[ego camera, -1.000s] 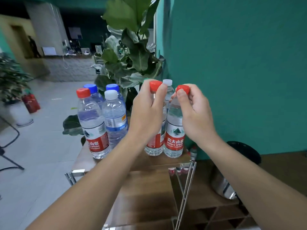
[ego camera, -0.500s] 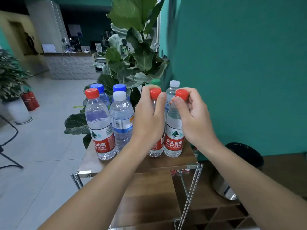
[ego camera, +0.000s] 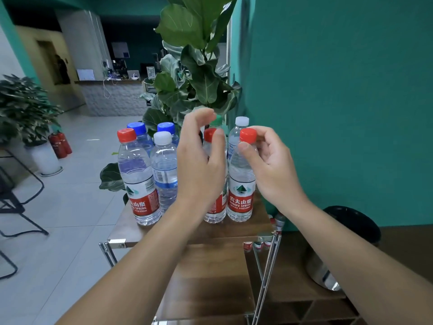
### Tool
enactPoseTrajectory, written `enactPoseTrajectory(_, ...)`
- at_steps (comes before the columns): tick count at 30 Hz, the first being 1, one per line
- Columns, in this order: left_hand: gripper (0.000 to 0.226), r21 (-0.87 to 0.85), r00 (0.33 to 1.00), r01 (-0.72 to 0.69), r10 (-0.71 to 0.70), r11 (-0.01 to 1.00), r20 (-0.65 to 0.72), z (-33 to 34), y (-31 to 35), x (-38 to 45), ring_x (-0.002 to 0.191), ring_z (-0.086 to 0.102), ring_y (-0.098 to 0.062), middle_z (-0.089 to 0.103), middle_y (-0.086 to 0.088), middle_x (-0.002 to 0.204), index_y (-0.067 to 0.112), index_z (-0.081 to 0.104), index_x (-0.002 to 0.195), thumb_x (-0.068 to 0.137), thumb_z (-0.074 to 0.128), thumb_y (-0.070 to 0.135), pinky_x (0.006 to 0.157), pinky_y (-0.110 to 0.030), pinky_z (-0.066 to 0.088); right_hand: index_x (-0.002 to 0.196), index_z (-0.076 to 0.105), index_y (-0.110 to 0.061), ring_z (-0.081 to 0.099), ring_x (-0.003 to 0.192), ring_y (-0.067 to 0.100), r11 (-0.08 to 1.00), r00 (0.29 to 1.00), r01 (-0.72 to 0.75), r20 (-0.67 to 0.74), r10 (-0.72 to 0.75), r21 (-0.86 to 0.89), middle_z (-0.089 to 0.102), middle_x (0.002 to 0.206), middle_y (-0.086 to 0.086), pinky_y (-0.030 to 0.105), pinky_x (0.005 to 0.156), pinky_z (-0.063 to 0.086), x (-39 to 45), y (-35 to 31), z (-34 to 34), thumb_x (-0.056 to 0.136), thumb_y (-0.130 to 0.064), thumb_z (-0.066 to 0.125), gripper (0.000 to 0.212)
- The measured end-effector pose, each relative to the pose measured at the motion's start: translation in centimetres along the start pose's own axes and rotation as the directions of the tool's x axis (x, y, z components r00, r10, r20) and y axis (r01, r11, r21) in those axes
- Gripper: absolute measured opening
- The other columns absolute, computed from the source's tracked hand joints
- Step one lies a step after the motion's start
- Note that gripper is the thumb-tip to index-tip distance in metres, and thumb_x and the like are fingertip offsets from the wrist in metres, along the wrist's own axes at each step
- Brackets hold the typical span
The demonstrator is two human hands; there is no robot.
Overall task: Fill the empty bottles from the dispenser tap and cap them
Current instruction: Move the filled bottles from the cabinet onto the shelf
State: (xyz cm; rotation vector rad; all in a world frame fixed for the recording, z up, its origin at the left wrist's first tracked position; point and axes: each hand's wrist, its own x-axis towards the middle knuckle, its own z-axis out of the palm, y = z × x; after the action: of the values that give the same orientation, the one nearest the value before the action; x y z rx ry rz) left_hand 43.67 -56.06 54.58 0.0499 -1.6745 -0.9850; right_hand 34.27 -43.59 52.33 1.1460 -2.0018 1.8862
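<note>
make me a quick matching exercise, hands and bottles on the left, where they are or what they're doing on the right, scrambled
1. right hand
2. left hand
3. green-capped bottle
4. front-left red-capped bottle

a. back row, behind the hands
b. pinches a red cap
c. stands alone, untouched
d. fingers loose beside a red cap, gripping nothing

Pairs: 1-b, 2-d, 3-a, 4-c

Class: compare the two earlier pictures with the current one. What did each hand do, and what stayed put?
The left hand let go of its red cap; its fingers have opened and lifted, thumb still near the cap. The right hand still pinches the other red cap. All the bottles stay standing on the wooden table.
</note>
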Motion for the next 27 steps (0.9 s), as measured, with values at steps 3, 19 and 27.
enactPoseTrajectory(3,0.025,0.013,0.996,-0.074,0.075,0.997,-0.044,0.3,1.3,-0.4,0.126,0.064,-0.022,0.067,-0.004,0.131,0.006,0.061,0.134,0.11,0.059,-0.001,0.109,-0.045,0.052,0.136,0.064,-0.024,0.07,0.124,0.012,1.0,0.999,0.005,-0.036,-0.005,0.025,0.074,0.127,-0.009,0.038,0.111,0.056,-0.2,0.4,-1.4,0.109,-0.04,0.071,0.033)
enactPoseTrajectory(19,0.015,-0.154,0.896,0.439,-0.419,0.885,0.15,22.3,-0.2,-14.0,0.115,0.069,-0.008,0.07,0.008,0.119,0.019,0.066,0.126,0.112,0.066,0.016,0.094,-0.019,0.053,0.125,0.07,-0.029,0.074,0.118,0.016,0.961,0.953,-0.243,-0.154,0.262,0.129,0.078,0.12,-0.004,0.048,0.105,0.059,-4.3,16.3,-15.2,0.111,-0.035,0.067,0.015)
enactPoseTrajectory(27,0.015,0.088,0.632,0.772,-0.775,0.629,-0.007,31.9,-14.8,-23.5,0.104,0.066,0.007,0.069,0.01,0.121,0.026,0.063,0.128,0.114,0.062,0.02,0.083,-0.009,0.05,0.122,0.07,-0.031,0.067,0.11,-0.005,0.861,0.866,-0.5,-0.09,0.493,-0.093,0.072,0.119,-0.018,0.032,0.102,0.059,-7.9,34.6,-17.3,0.109,-0.03,0.071,0.014)
